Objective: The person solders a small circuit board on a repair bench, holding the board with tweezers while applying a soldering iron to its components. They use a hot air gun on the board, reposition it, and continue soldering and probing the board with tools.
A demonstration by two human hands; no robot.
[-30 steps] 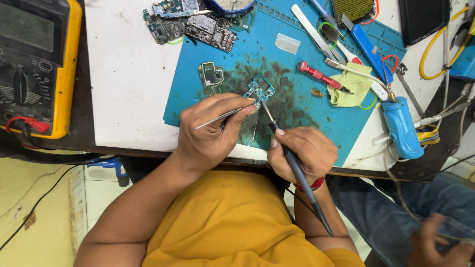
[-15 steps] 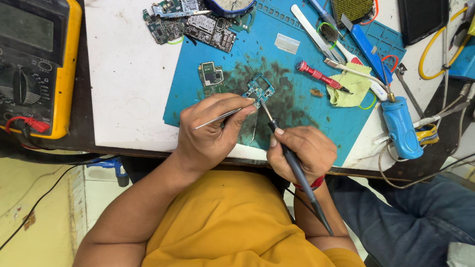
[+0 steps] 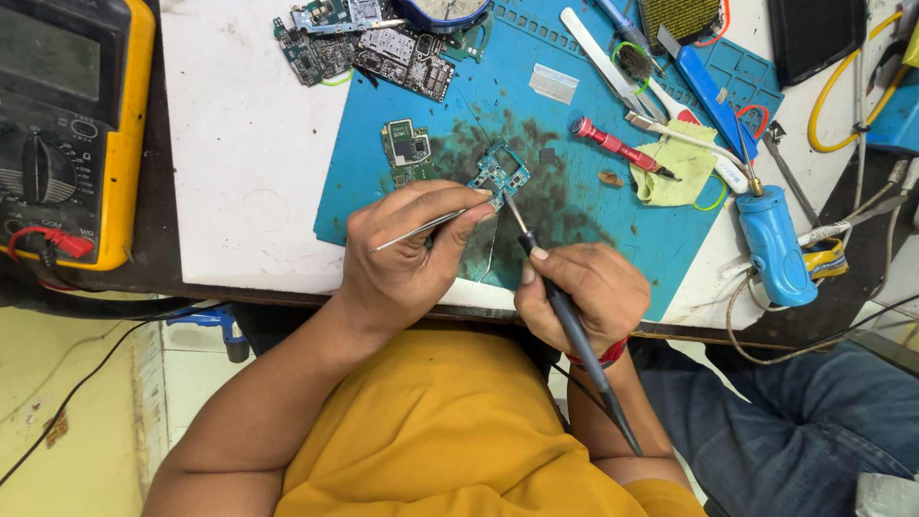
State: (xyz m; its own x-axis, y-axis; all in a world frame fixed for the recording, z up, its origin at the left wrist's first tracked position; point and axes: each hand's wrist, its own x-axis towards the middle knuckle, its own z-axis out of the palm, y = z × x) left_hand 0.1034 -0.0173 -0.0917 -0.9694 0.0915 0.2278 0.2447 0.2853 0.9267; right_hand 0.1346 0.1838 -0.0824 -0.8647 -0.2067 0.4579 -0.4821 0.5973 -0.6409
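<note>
Head view: the blue work mat (image 3: 574,206) serves as the landmark. Near its middle, on a dark stained patch, lies a small circuit board (image 3: 500,174). The left hand (image 3: 407,263) sits at the mat's near edge, fingers pinched closed around thin metal tweezers (image 3: 431,226), whose tips reach the board's near corner. The right hand (image 3: 579,292), just beside the left at the same near edge, is curled closed around a dark soldering iron (image 3: 565,316) held like a pen; its tip touches the board's near side (the exact contact spot is too small to tell), and its handle runs back over the wrist, away from the mat.

A second green board (image 3: 407,148) lies on the mat just left of the small one. More loose boards (image 3: 373,43) are heaped at the mat's far left corner. A red screwdriver (image 3: 617,146) and a yellow cloth (image 3: 675,172) rest on the mat's right part. A blue bottle-shaped tool (image 3: 775,249) lies just off the mat's right edge. A yellow multimeter (image 3: 67,124) stands well apart to the mat's left.
</note>
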